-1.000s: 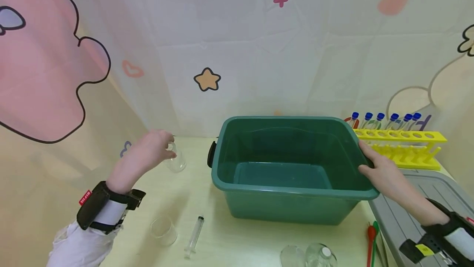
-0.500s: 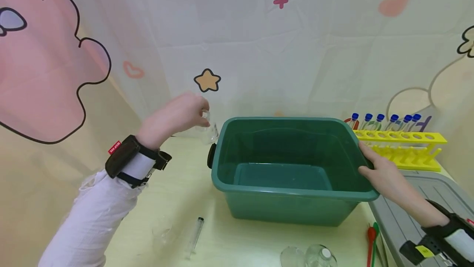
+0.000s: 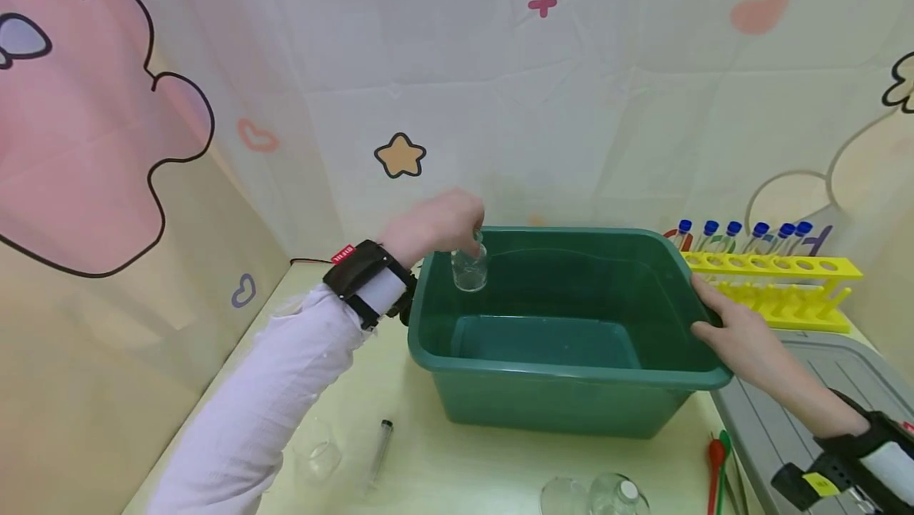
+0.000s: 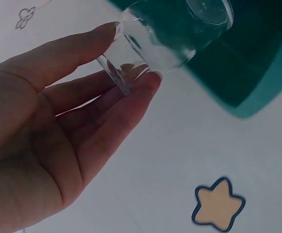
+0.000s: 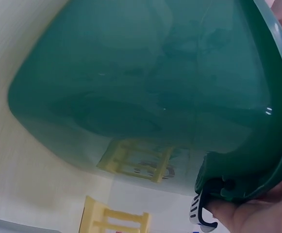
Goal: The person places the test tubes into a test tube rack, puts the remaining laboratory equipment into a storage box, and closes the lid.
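A small clear glass bottle [image 3: 470, 270] hangs over the left side of a deep green plastic tub [image 3: 557, 396], base downward. My left hand [image 3: 443, 221] pinches it by the neck; in the left wrist view, the thumb and fingers of that hand [image 4: 58, 116] close around the bottle's neck [image 4: 119, 63]. On the tub's right side, my right hand [image 3: 743, 332] grips the rim. The right wrist view has this hand [image 5: 257, 213] beside the black handle clip [image 5: 203, 211], its fingers partly hidden under the rim.
A yellow rack [image 3: 771, 263] with several blue-capped test tubes stands back right, behind a grey ridged lid [image 3: 828, 372]. In front lie a syringe [image 3: 381, 451], a faint clear cup [image 3: 317, 455], more glassware [image 3: 617, 495] and red and green slim tools [image 3: 716, 459].
My left hand has lifted the glass bottle from the table at the left and carried it rightward over the tub's left rim. The right hand and tub have stayed in place.
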